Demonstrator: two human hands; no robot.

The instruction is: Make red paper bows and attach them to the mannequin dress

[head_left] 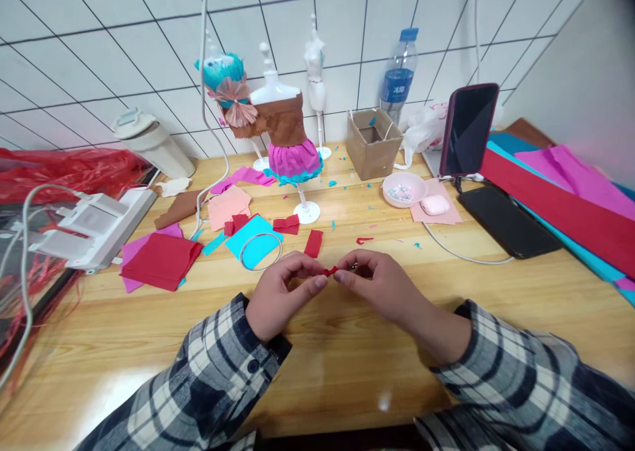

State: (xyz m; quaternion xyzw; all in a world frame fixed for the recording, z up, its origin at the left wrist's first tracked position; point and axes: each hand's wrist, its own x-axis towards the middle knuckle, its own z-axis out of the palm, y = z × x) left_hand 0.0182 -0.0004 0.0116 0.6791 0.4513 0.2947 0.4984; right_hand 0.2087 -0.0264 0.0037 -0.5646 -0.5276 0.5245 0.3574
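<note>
Between my fingertips is a small twisted piece of red crepe paper. My left hand pinches its left end, and my right hand pinches the other end. Just beyond them lie a red paper strip and a thin red scrap. A silver ring rests on a blue paper square to the left of my hands. Farther back stands a small mannequin in a brown top and a magenta skirt with blue trim.
Behind are another dressed mannequin, a bare mannequin, a cardboard box and a water bottle. At right are a pink bowl, an upright phone, a black phone and coloured paper sheets. A power strip lies left.
</note>
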